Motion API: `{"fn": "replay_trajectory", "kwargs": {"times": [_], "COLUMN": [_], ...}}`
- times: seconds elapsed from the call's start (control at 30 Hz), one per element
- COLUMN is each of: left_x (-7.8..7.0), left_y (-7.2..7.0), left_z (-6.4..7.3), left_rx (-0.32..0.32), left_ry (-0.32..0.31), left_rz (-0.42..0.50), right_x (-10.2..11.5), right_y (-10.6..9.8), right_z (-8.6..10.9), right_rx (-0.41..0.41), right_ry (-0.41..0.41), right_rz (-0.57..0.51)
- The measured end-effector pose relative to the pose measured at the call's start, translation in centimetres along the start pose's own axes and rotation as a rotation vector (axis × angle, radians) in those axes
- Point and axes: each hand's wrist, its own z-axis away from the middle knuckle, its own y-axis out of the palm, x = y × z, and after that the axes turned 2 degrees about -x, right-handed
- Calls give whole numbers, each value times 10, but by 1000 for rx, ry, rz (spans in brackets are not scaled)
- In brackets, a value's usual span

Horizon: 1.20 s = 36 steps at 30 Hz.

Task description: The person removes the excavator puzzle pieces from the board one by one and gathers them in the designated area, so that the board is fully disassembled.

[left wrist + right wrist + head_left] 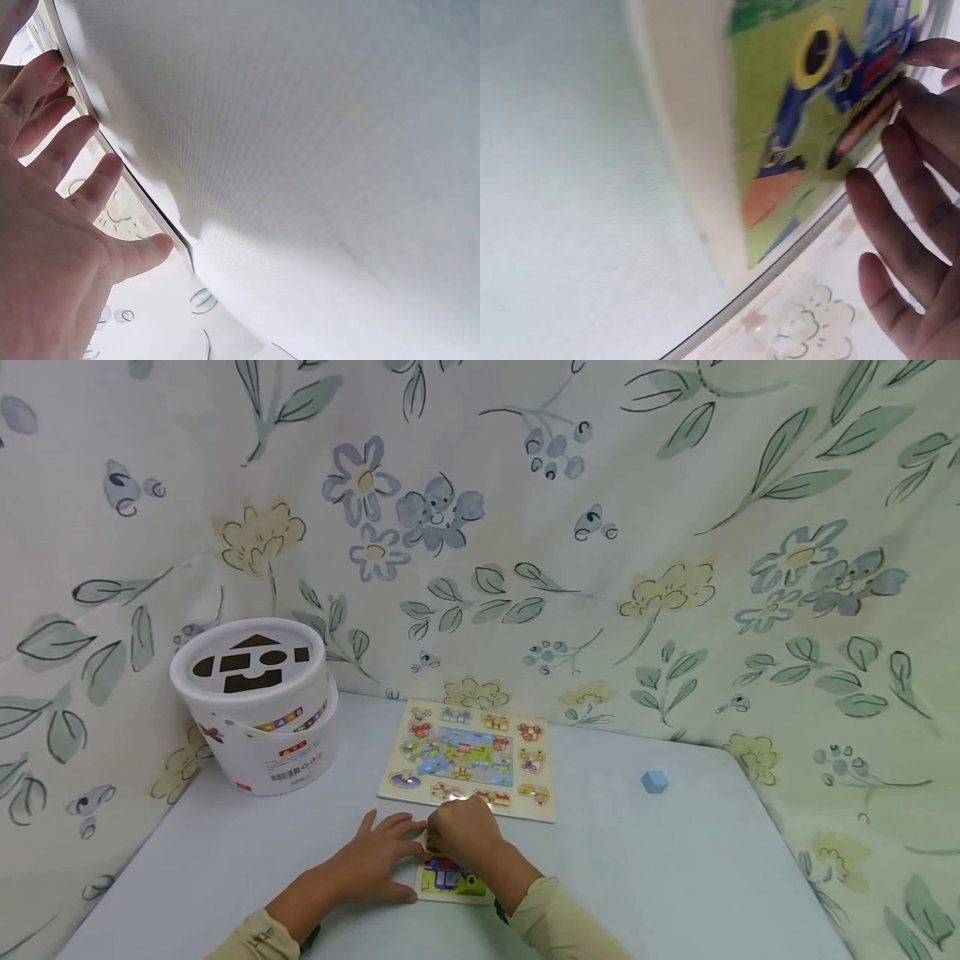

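Note:
A small picture puzzle board (pixel 432 893), green with a blue vehicle on it, lies on the table in front of the person. Its printed face (pixel 769 120) shows large in the right wrist view. The left hand (pixel 372 866) lies at the board's left side, fingers spread and straight, fingertips at the edge. The right hand (pixel 468 835) is bent over the far part of the board and covers much of it. Thumb and index finger pinch at a puzzle piece (pixel 866 97) with a dark and yellow striped part, mostly hidden by the fingers in the head view.
Beyond the hands lies a larger wooden peg puzzle (pixel 472 752) with picture pieces. A white bucket (pixel 273 752) with shaped holes in its lid stands at the back left. A blue block (pixel 654 782) sits to the right. Floral cloth (pixel 525 527) hangs behind the table.

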Motion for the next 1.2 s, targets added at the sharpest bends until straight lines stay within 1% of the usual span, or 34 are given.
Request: {"fn": "replay_trajectory", "kwargs": {"times": [0.1,0.23,0.37,0.47,0.6,0.7,0.73,0.8,0.87,0.93,1.03,1.1,1.13,1.2], "left_x": [0,0,1,1,0,-1,-1,-1,-1,-1,-2,-2,-1,0], "left_y": [-1,-1,-1,-1,1,1,1,0,1,1,0,0,0,0], "left_z": [0,1,0,-1,-2,-4,-4,-3,-3,-3,-1,-1,-1,-2], "left_rx": [-6,-6,-16,-23,-19,-12,-12,-11,-8,-6,-3,-6,-8,-16], "left_ry": [9,15,13,8,4,8,9,14,19,21,16,9,7,7], "left_rz": [4,3,-32,-38,-35,-42,-45,-45,-48,-41,-31,-24,-25,-34], "right_x": [1,4,5,6,6,3,1,-3,-8,-12,-15,-15,-15,-14], "right_y": [-2,-5,-5,-2,2,4,4,3,3,3,4,5,5,5], "right_z": [-2,-6,-5,0,10,15,16,16,17,17,15,14,13,12], "right_rx": [10,48,34,7,2,-3,-15,-50,-80,-95,-48,-15,-3,-8], "right_ry": [13,12,-58,-129,-162,-162,-156,-120,-67,-21,-11,-20,-20,-26], "right_rz": [7,36,122,181,172,150,158,170,126,44,-123,-162,-165,-142]}}
